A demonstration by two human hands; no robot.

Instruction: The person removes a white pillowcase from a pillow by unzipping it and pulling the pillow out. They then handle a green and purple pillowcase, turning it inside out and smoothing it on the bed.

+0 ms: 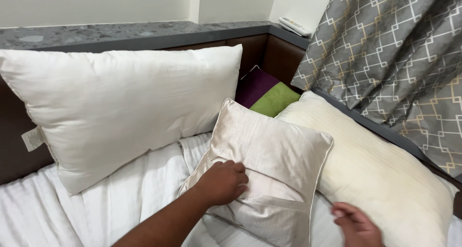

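bed (120,199) | left hand (222,182) gripping satin cushion (269,155) | right hand (356,225) cropped, grip unclear

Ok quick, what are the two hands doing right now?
Left hand: curled closed, gripping the fabric of the shiny cream cushion.
Right hand: holds nothing visible, beside that cushion; open or closed cannot be told.

Right hand (357,226): blurred, cut off by the bottom edge, grip not readable. Left hand (222,182): fingertips tucked out of sight in a fold of the satin cushion (269,153). Satin cushion: lower corner cut off at the bottom edge. Purple and green cushion (267,94): mostly hidden behind the satin cushion. Remote control (295,26): too small to make out. Curtain (399,59): cut off at top and right edges.
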